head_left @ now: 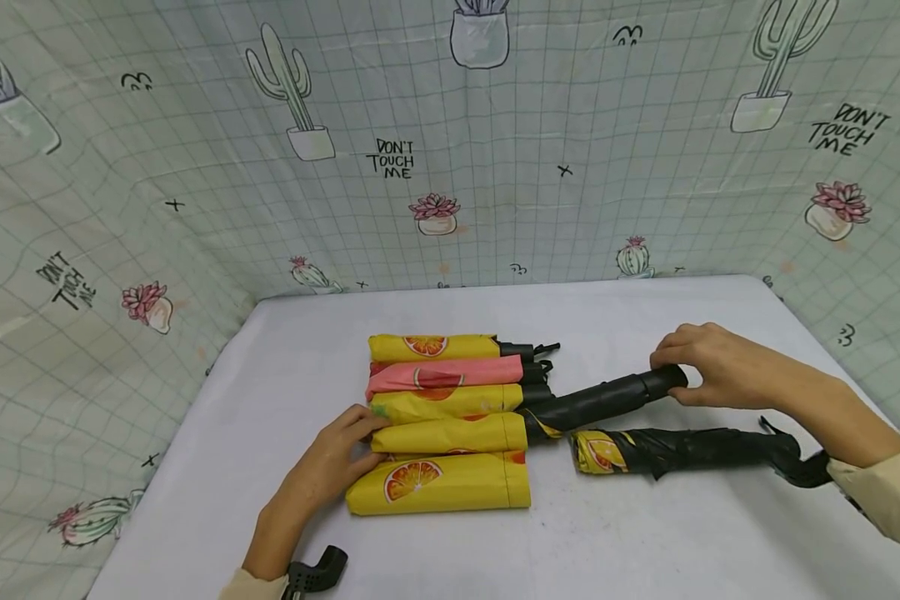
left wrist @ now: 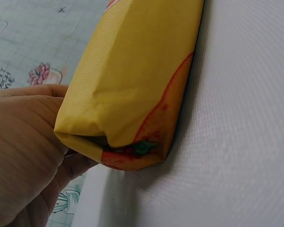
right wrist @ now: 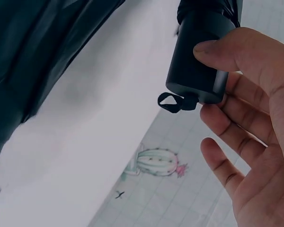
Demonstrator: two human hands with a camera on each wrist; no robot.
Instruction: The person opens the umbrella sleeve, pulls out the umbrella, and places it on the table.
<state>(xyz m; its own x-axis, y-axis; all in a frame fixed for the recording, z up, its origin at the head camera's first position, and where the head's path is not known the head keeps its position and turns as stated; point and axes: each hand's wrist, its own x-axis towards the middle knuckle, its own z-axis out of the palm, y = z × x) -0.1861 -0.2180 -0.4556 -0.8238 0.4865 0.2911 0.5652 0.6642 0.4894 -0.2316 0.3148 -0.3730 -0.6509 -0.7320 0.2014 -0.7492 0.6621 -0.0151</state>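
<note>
A furled black umbrella [head_left: 600, 404] slants above a white bench [head_left: 607, 542], one end at the mouth of a yellow cover [head_left: 450, 435]; how far it runs inside is hidden. At the umbrella's other end, the right hand [head_left: 708, 367] pinches the handle between thumb and fingers. Left of the umbrella, the left hand [head_left: 326, 467] grips the cover's closed end. Also left of the umbrella, but farther back, lie three covered umbrellas [head_left: 465, 374], the middle one pink; left and nearer is a fruit-printed yellow case [head_left: 480, 483]. A second furled umbrella [head_left: 705, 450] rests just in front of it. Beyond the umbrella and to both sides hangs pale gridded fabric [head_left: 510, 108], printed with potted cacti, pink succulents and "DON'T TOUCH ME".
</note>
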